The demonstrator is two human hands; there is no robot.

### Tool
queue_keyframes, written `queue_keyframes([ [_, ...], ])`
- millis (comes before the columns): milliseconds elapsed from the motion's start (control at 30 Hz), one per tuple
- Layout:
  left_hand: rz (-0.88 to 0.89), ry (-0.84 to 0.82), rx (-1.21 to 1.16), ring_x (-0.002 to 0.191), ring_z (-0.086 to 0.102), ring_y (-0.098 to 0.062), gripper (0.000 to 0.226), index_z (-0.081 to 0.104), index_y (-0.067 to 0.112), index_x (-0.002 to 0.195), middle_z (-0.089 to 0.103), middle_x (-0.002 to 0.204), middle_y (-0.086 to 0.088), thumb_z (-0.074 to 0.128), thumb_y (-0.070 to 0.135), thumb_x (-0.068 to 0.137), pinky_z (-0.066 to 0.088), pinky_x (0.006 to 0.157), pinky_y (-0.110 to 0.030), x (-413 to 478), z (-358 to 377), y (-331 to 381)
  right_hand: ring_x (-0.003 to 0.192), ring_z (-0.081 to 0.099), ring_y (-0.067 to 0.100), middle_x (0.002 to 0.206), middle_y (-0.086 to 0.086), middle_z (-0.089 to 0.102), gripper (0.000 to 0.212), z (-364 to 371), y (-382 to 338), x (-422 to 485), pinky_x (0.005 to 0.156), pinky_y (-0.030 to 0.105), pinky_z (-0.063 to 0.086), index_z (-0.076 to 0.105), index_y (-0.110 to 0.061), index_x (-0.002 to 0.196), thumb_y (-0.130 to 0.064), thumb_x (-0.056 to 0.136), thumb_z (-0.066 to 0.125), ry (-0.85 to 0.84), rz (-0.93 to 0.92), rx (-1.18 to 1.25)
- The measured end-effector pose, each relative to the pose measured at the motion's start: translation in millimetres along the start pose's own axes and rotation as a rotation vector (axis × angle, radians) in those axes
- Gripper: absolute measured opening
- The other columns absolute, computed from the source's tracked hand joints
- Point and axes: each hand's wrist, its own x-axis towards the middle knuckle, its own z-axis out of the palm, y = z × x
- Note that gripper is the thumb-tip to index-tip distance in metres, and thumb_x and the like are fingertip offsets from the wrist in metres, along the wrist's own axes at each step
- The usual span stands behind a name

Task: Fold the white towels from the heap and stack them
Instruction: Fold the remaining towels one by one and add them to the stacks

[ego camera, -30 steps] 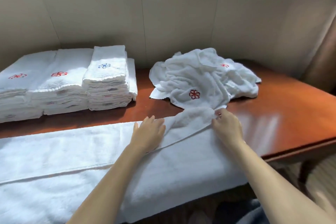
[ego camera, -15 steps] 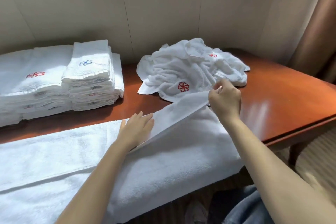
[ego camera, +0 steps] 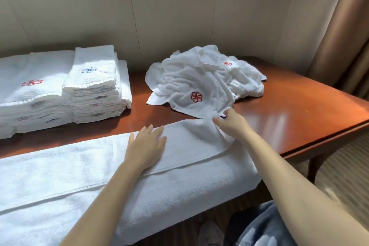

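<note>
I see left hand (ego camera: 146,146) spread flat on towel (ego camera: 79,166), right hand (ego camera: 231,124) pinching its corner, frame center.

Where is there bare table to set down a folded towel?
Bare table shows right of the heap and in the narrow strip between the stacks and the spread towel. Crowded: the left side, and the front, where the left hand presses and the right hand pinches that towel.

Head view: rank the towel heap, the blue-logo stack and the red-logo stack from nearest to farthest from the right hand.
1. towel heap, just beyond the right hand, which pinches the spread towel at its corner.
2. blue-logo stack, left of the heap.
3. red-logo stack, far left.
</note>
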Motion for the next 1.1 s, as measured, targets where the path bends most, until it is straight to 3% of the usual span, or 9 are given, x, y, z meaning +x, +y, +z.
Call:
queue_keyframes([
  [167, 0.004, 0.042, 0.014, 0.145, 0.02, -0.02, 0.047, 0.032, 0.032, 0.147, 0.028, 0.155, -0.002, 0.028, 0.042, 0.101, 0.014, 0.117, -0.045, 1, 2, 0, 0.095, 0.059, 0.02, 0.108, 0.008, 0.063, 0.054, 8, -6, 26, 0.071, 0.028, 0.041, 0.046, -0.011, 0.122, -0.044, 0.083, 0.065, -0.016, 0.053, 0.345],
  [267, 0.024, 0.075, 0.062, 0.138, 0.03, -0.02, 0.045, 0.036, 0.03, 0.143, 0.04, 0.146, 0.0, 0.028, 0.04, 0.1, 0.023, 0.112, -0.046, 2, 3, 0, 0.069, 0.058, 0.018, 0.089, 0.004, 0.062, 0.033, 8, -6, 38, 0.05, 0.025, 0.039, 0.058, -0.01, 0.109, -0.018, 0.079, 0.067, 0.036, 0.067, 0.404],
  [467, 0.048, 0.134, 0.042, 0.132, 0.038, -0.017, 0.043, 0.041, 0.028, 0.141, 0.048, 0.137, 0.003, 0.03, 0.038, 0.1, 0.028, 0.109, -0.045, 1, 3, 1, 0.071, 0.058, 0.019, 0.068, -0.006, 0.058, 0.025, -14, -8, 52, 0.071, 0.037, 0.046, 0.059, -0.027, 0.074, -0.003, 0.08, 0.061, 0.464, -0.104, 0.761],
  [600, 0.046, 0.147, 0.022, 0.132, 0.036, -0.015, 0.043, 0.043, 0.028, 0.14, 0.045, 0.141, 0.002, 0.032, 0.036, 0.1, 0.025, 0.11, -0.042, 0, 3, 3, 0.085, 0.055, 0.022, 0.085, 0.003, 0.061, 0.008, -7, 4, 53, 0.075, 0.031, 0.043, 0.063, -0.016, 0.083, -0.016, 0.089, 0.057, 0.263, -0.012, 0.29],
  [700, 0.039, 0.136, 0.008, 0.134, 0.033, -0.016, 0.043, 0.041, 0.028, 0.141, 0.043, 0.143, 0.002, 0.031, 0.036, 0.1, 0.021, 0.112, -0.043, -1, 3, 3, 0.081, 0.048, 0.023, 0.081, 0.009, 0.053, 0.034, 2, 5, 49, 0.07, 0.028, 0.032, 0.048, -0.013, 0.07, -0.034, 0.096, 0.046, 0.12, 0.022, 0.007],
  [800, 0.033, 0.127, 0.001, 0.137, 0.031, -0.016, 0.044, 0.04, 0.029, 0.142, 0.042, 0.145, 0.0, 0.031, 0.037, 0.1, 0.02, 0.113, -0.043, -2, 2, 3, 0.092, 0.049, 0.021, 0.092, 0.003, 0.055, 0.031, -4, -3, 44, 0.075, 0.029, 0.034, 0.056, -0.012, 0.093, -0.043, 0.093, 0.049, 0.209, -0.009, 0.178],
  [900, 0.036, 0.122, 0.005, 0.137, 0.031, -0.016, 0.044, 0.04, 0.029, 0.142, 0.042, 0.145, 0.001, 0.03, 0.037, 0.1, 0.021, 0.113, -0.044, -2, 1, 3, 0.103, 0.053, 0.019, 0.116, 0.004, 0.054, 0.042, -5, -5, 34, 0.082, 0.027, 0.038, 0.05, -0.014, 0.127, -0.027, 0.087, 0.06, 0.017, -0.03, 0.347],
  [967, 0.042, 0.131, 0.009, 0.133, 0.035, -0.016, 0.044, 0.041, 0.028, 0.141, 0.045, 0.141, 0.002, 0.03, 0.037, 0.1, 0.023, 0.112, -0.044, -2, 1, 3, 0.099, 0.052, 0.017, 0.118, 0.004, 0.051, 0.049, -1, -1, 28, 0.083, 0.026, 0.039, 0.046, -0.016, 0.133, -0.013, 0.086, 0.059, -0.119, -0.058, 0.35],
  [1100, 0.048, 0.135, 0.016, 0.129, 0.038, -0.016, 0.043, 0.042, 0.028, 0.14, 0.048, 0.136, 0.004, 0.03, 0.037, 0.1, 0.026, 0.11, -0.045, -2, 1, 3, 0.096, 0.052, 0.017, 0.114, 0.007, 0.053, 0.048, -3, 6, 28, 0.077, 0.022, 0.041, 0.052, -0.014, 0.132, -0.002, 0.085, 0.055, -0.032, -0.084, 0.452],
])
